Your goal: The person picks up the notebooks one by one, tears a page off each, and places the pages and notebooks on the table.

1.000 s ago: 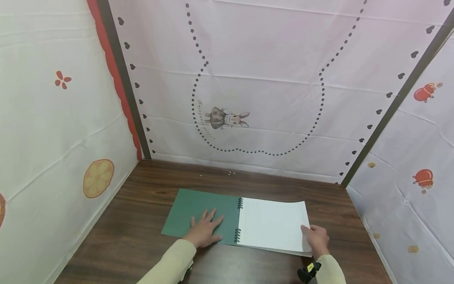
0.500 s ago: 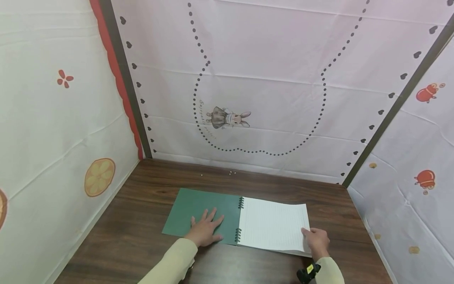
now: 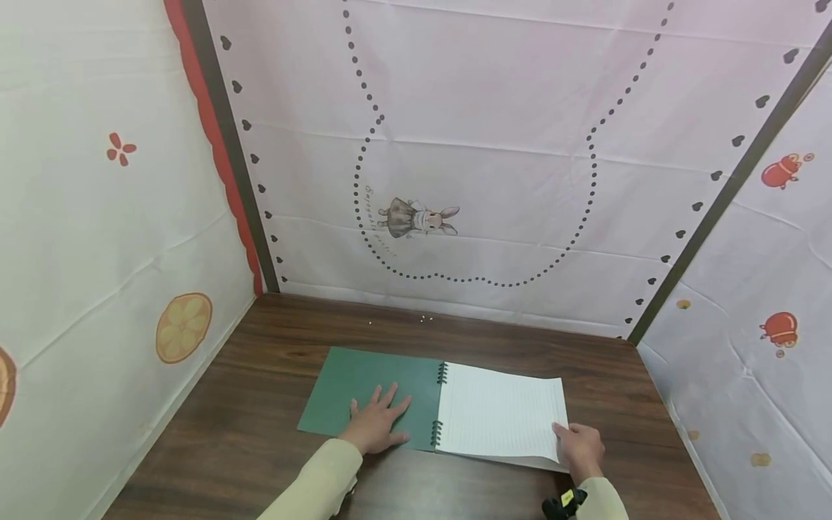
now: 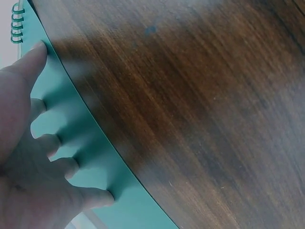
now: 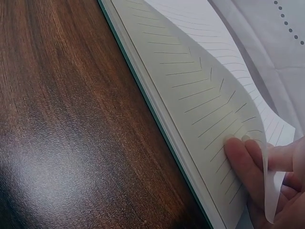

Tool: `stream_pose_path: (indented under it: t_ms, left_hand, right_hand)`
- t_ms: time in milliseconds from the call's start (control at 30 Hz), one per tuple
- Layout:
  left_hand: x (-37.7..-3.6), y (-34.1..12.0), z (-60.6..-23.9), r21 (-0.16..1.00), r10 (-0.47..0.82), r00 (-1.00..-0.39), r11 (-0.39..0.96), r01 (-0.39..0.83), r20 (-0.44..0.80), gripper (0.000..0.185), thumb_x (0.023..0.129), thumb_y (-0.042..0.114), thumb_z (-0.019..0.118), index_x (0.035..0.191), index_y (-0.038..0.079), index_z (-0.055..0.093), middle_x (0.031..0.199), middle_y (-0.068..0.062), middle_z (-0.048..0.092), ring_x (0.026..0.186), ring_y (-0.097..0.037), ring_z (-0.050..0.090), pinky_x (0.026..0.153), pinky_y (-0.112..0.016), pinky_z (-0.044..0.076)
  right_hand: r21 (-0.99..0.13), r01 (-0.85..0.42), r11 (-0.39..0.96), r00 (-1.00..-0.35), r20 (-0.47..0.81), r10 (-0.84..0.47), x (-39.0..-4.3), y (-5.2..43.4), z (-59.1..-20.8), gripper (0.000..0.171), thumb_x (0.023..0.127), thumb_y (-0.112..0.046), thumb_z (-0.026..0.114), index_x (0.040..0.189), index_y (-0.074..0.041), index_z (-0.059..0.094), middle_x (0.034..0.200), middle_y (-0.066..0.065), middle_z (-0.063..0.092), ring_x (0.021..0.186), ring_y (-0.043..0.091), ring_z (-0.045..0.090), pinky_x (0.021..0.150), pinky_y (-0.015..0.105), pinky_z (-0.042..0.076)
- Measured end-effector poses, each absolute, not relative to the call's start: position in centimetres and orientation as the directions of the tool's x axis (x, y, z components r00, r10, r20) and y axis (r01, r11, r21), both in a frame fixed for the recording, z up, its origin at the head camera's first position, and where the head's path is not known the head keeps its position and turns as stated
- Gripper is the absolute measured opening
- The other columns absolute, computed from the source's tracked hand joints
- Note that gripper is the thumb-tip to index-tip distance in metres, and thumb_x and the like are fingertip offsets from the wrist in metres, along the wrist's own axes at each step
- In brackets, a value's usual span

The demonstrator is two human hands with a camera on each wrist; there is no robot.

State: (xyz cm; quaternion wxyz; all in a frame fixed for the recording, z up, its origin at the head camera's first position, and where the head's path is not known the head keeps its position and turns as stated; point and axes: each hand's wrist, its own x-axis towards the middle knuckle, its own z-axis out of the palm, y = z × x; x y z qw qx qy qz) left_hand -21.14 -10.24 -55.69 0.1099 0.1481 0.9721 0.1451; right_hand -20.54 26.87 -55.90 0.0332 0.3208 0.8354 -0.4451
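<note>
Both arms wear long, pale cream sleeves, the left sleeve and the right sleeve, each ending in a plain cuff at the wrist. The left hand and the right hand are bare, without gloves or rings. A small black device with a yellow mark is strapped at the right wrist, just behind the cuff.

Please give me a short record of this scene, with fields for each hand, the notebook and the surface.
left hand: left hand lies flat, fingers spread, on the green cover
right hand: right hand pinches the top lined page at its near corner, lifted off the pages below
notebook: spiral binding, lying open
surface: dark wooden table
backdrop: printed cloth
</note>
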Motion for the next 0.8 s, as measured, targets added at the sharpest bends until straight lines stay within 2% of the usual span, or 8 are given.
stream_pose_path:
  t_ms: [800]
  left_hand:
    - [-21.07, -10.23, -55.57, 0.322, 0.327, -0.931, 0.909, 0.263, -0.163, 0.067, 0.087, 0.049, 0.065, 0.145, 0.02, 0.046, 0.158, -0.014, 0.029, 0.145, -0.044, 0.025, 0.1, -0.079, 0.024]
  right_hand:
    - [-0.704, 0.587, 0.401, -0.778, -0.352, 0.521, -20.42, 26.9, -56.48, 0.043, 0.095, -0.02, 0.058, 0.125, 0.011, 0.055, 0.131, 0.033, 0.051, 0.122, 0.048, 0.046, 0.103, 0.059, 0.036]
